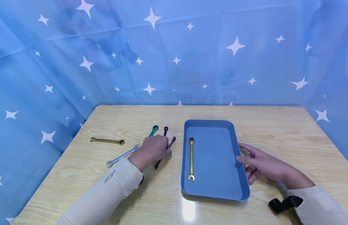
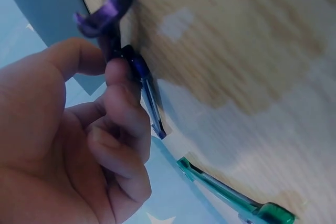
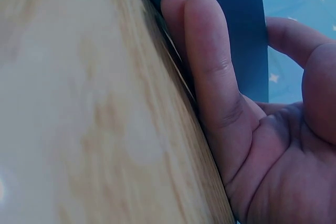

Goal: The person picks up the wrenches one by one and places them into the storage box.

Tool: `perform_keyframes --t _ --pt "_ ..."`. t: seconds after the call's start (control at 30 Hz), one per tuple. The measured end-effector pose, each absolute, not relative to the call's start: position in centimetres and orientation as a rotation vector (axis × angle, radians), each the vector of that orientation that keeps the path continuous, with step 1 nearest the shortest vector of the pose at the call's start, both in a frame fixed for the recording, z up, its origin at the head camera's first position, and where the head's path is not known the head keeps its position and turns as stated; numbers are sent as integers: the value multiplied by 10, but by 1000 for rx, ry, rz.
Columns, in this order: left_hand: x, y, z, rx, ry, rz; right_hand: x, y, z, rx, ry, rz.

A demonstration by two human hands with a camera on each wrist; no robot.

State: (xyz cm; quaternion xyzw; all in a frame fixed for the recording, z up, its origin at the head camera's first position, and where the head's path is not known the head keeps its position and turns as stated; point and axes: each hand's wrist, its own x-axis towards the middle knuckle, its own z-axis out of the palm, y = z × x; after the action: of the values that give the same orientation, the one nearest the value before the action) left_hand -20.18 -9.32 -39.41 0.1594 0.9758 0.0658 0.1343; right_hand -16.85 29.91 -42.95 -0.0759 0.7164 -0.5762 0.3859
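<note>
My left hand (image 1: pixel 155 147) pinches a purple combination wrench (image 2: pixel 107 17) between thumb and fingers, its open end sticking up past the fingertips in the left wrist view. A blue-violet wrench (image 1: pixel 166 128) and a green wrench (image 1: pixel 154 128) lie just beyond that hand, partly hidden by it in the head view. My right hand (image 1: pixel 259 163) holds the right wall of a blue tray (image 1: pixel 241 170), thumb at the rim and fingers along the outside. Inside the tray, near its left wall, lies a gold wrench (image 1: pixel 191 159).
A silver wrench (image 1: pixel 121 156) lies on the wooden table (image 1: pixel 264 125) beside my left wrist. Farther left is a bronze-coloured wrench (image 1: pixel 106 140). A blue curtain with white stars (image 1: pixel 191 72) hangs behind the table. Black wrist gear (image 1: pixel 285 203) shows at my right sleeve.
</note>
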Motion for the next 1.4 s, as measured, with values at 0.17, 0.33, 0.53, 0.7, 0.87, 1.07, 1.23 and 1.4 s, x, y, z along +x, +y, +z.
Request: perform_keyframes --t 0.17,0.33,0.53,0.7,0.87,1.07,1.23,1.4 --pt "-201 -93 -395 448 2821 195 -167 299 -428 -202 1810 -1476" --pt "-201 -93 -396 469 2823 199 -165 300 -428 -206 1805 -1477" --pt "-201 -94 -398 481 2826 173 -165 299 -428 -203 1806 -1472" --pt "-200 -93 -396 496 2866 188 -165 300 -428 -209 1810 -1478" --pt "-199 -91 -394 517 2928 244 -165 302 -428 -219 1795 -1487" --pt "-198 -88 -393 511 2962 285 -165 300 -428 -200 1802 -1473" --pt "-196 -83 -388 528 3009 375 -166 300 -428 -215 1805 -1472" --pt "-194 -77 -381 555 3001 454 -166 300 -427 -195 1812 -1468"
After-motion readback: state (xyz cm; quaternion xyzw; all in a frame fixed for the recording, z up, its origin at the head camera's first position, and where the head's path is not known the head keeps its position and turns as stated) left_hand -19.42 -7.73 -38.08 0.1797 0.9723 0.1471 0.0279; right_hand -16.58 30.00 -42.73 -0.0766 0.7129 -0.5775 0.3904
